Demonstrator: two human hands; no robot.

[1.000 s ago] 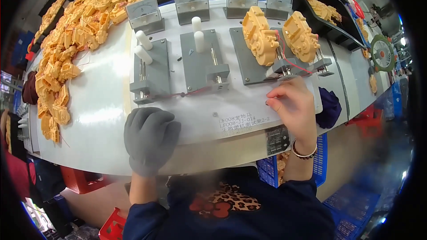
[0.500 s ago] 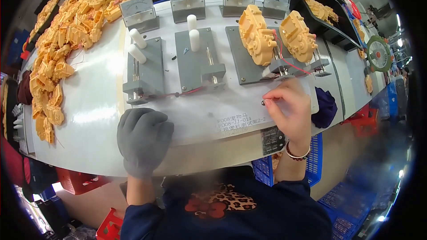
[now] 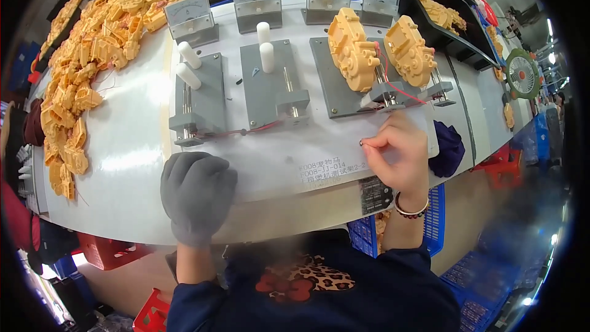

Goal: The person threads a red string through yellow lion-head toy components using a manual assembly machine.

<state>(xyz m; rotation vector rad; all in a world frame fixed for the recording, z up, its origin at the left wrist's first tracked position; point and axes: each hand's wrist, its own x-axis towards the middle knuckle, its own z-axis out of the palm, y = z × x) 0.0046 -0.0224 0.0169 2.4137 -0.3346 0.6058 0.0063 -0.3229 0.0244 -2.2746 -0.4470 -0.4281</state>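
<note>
My left hand (image 3: pixel 198 190), in a grey glove, rests on the table near its front edge with the fingers curled in; nothing shows in it. My bare right hand (image 3: pixel 399 154) pinches a tiny dark thing (image 3: pixel 362 143), too small to name, between thumb and forefinger. Just beyond it, two yellow plastic gearbox housings (image 3: pixel 353 49) (image 3: pixel 410 51) sit on the right-hand test fixture (image 3: pixel 335 103), a red wire running by them. Left of these, two grey fixtures (image 3: pixel 252 95) (image 3: pixel 213 101) with white pegs and metal pins hold no housing.
Several analog meters (image 3: pixel 257 1) stand behind the fixtures. A big heap of yellow housings (image 3: pixel 114 34) covers the left side. Black bins (image 3: pixel 473 46) stand at the back, and a dark purple cloth (image 3: pixel 447 149) lies right of my right hand. A blue basket (image 3: pixel 435 218) is below the table edge.
My right hand has shifted very slightly, still pinching the tiny dark thing. My left hand stays where it was. The view has moved a little; the fixtures and housings look unchanged.
</note>
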